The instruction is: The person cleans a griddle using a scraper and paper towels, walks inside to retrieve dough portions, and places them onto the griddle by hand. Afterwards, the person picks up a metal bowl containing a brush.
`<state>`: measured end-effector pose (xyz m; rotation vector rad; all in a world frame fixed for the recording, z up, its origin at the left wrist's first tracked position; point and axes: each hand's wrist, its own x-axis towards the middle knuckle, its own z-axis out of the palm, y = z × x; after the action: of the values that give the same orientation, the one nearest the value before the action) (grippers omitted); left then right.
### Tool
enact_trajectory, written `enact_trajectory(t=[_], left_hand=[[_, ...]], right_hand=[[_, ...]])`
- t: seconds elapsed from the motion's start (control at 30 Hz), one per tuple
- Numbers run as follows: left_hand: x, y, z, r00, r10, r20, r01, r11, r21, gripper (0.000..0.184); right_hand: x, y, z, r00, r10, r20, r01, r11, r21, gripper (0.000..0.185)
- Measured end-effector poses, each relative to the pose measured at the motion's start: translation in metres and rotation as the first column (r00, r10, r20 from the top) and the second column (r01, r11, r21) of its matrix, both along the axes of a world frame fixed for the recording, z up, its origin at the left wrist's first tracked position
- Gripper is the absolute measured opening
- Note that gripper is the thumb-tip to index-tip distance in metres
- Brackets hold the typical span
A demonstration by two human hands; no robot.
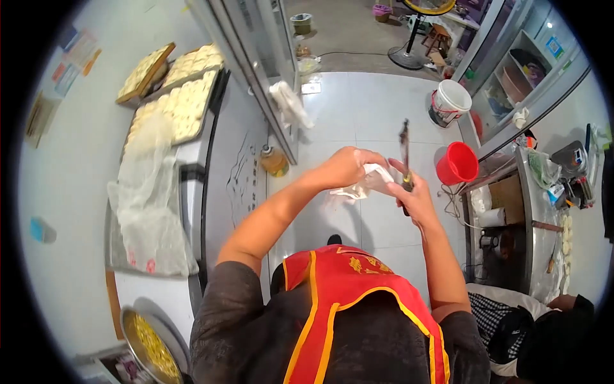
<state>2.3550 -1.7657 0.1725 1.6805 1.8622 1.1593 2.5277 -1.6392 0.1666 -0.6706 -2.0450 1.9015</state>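
Note:
My left hand (348,165) is closed on a crumpled white sheet (377,177), paper or thin cloth; I cannot tell which. The sheet hangs in front of me, over the tiled floor. My right hand (412,195) grips the handle of a long thin tool (405,147). Its dark, narrow end points upward and away from me, and something yellow shows near the grip. The tool's exact kind is unclear. The right fingers are close to the sheet's edge, and the two hands are almost together.
Left, trays of dough pieces (176,112) and a plastic sheet (153,198) lie on a counter, with a bowl of yellow food (153,345) nearer me. A red bucket (457,163) and white bucket (451,99) stand right. Another person (543,333) works at the right-hand counter.

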Motion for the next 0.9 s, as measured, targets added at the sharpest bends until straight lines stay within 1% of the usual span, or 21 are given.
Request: enact_trajectory(t=[0.03, 0.07, 0.1, 0.13, 0.17, 0.2, 0.23, 0.3, 0.33, 0.4, 0.43, 0.5, 0.53, 0.57, 0.6, 0.63, 0.73, 0.77, 0.83, 0.87, 0.9], left_hand=[[-0.011, 0.011, 0.011, 0.998, 0.003, 0.056, -0.001, 0.999, -0.039, 0.037], [-0.025, 0.021, 0.017, 0.994, 0.013, 0.11, -0.004, 0.997, -0.08, 0.038], [-0.047, 0.033, 0.008, 0.977, -0.01, 0.214, 0.032, 0.994, -0.102, 0.036], [-0.064, 0.044, -0.001, 0.921, 0.01, 0.39, 0.022, 0.997, -0.078, 0.036], [-0.078, 0.055, -0.009, 0.835, 0.024, 0.549, 0.008, 0.998, -0.055, 0.035], [-0.092, 0.068, -0.017, 0.722, 0.032, 0.691, -0.01, 0.999, -0.036, 0.035], [-0.106, 0.079, -0.025, 0.672, 0.058, 0.738, -0.036, 0.998, -0.046, 0.039], [-0.134, 0.101, -0.049, 0.653, -0.004, 0.758, 0.097, 0.992, -0.079, 0.045], [-0.147, 0.112, -0.062, 0.637, -0.027, 0.77, 0.157, 0.983, -0.096, 0.049], [-0.18, 0.142, -0.084, 0.687, 0.081, 0.722, 0.137, 0.962, -0.237, 0.053], [-0.199, 0.16, -0.093, 0.712, 0.132, 0.69, 0.121, 0.944, -0.306, 0.056], [-0.239, 0.191, -0.109, 0.598, 0.278, 0.751, -0.035, 0.946, -0.323, 0.051], [-0.262, 0.208, -0.112, 0.532, 0.343, 0.774, -0.113, 0.935, -0.336, 0.049], [-0.287, 0.224, -0.107, 0.536, 0.418, 0.734, -0.191, 0.906, -0.377, 0.047], [-0.312, 0.239, -0.101, 0.53, 0.494, 0.689, -0.266, 0.869, -0.418, 0.045], [-0.336, 0.254, -0.096, 0.517, 0.566, 0.642, -0.341, 0.824, -0.452, 0.043], [-0.399, 0.302, -0.067, 0.505, 0.692, 0.516, -0.515, 0.721, -0.464, 0.04], [-0.421, 0.315, -0.065, 0.6, 0.599, 0.531, -0.493, 0.799, -0.344, 0.042], [-0.45, 0.341, -0.064, 0.753, 0.53, 0.39, -0.511, 0.844, -0.162, 0.043], [-0.465, 0.356, -0.049, 0.82, 0.49, 0.297, -0.495, 0.867, -0.064, 0.044], [-0.48, 0.367, -0.035, 0.859, 0.503, 0.093, -0.469, 0.848, -0.247, 0.045]], right_hand=[[-0.02, 0.009, -0.003, 0.999, 0.013, 0.036, -0.013, 1.0, 0.01, 0.037], [-0.037, 0.017, -0.006, 0.999, -0.023, 0.023, 0.024, 0.999, -0.043, 0.035], [-0.055, 0.027, -0.01, 0.998, -0.056, 0.011, 0.057, 0.994, -0.096, 0.033], [-0.072, 0.037, -0.012, 0.996, -0.088, -0.003, 0.087, 0.985, -0.148, 0.031], [-0.087, 0.051, -0.013, 0.992, -0.122, 0.004, 0.121, 0.977, -0.178, 0.029], [-0.101, 0.065, -0.014, 0.991, -0.132, 0.003, 0.13, 0.971, -0.2, 0.028], [-0.115, 0.08, -0.016, 0.99, -0.143, 0.002, 0.139, 0.965, -0.221, 0.028], [-0.149, 0.108, -0.018, 0.986, -0.168, 0.005, 0.164, 0.952, -0.257, 0.025], [-0.166, 0.123, -0.023, 0.988, -0.153, 0.011, 0.151, 0.957, -0.248, 0.024], [-0.206, 0.158, -0.03, 0.993, -0.118, 0.006, 0.116, 0.967, -0.226, 0.023], [-0.226, 0.18, -0.038, 0.991, -0.129, 0.04, 0.133, 0.982, -0.133, 0.024], [-0.261, 0.228, -0.054, 0.981, -0.157, 0.113, 0.151, 0.987, 0.053, 0.026], [-0.276, 0.254, -0.054, 0.977, -0.176, 0.119, 0.135, 0.947, 0.29, 0.028], [-0.29, 0.277, -0.054, 0.973, -0.198, 0.119, 0.112, 0.855, 0.506, 0.03], [-0.306, 0.292, -0.046, 0.969, -0.219, 0.116, 0.08, 0.718, 0.692, 0.032], [-0.319, 0.306, -0.033, 0.964, -0.19, 0.185, 0.024, 0.758, 0.652, 0.037], [-0.366, 0.348, -0.024, 0.975, 0.004, 0.22, -0.166, 0.669, 0.724, 0.035], [-0.384, 0.359, -0.021, 0.973, 0.04, 0.229, -0.205, 0.614, 0.762, 0.034], [-0.423, 0.382, -0.027, 0.966, 0.059, 0.25, -0.238, 0.576, 0.782, 0.034], [-0.444, 0.394, -0.029, 0.966, 0.061, 0.251, -0.241, 0.555, 0.796, 0.033], [-0.464, 0.406, -0.032, 0.964, 0.062, 0.26, -0.251, 0.542, 0.802, 0.033]])
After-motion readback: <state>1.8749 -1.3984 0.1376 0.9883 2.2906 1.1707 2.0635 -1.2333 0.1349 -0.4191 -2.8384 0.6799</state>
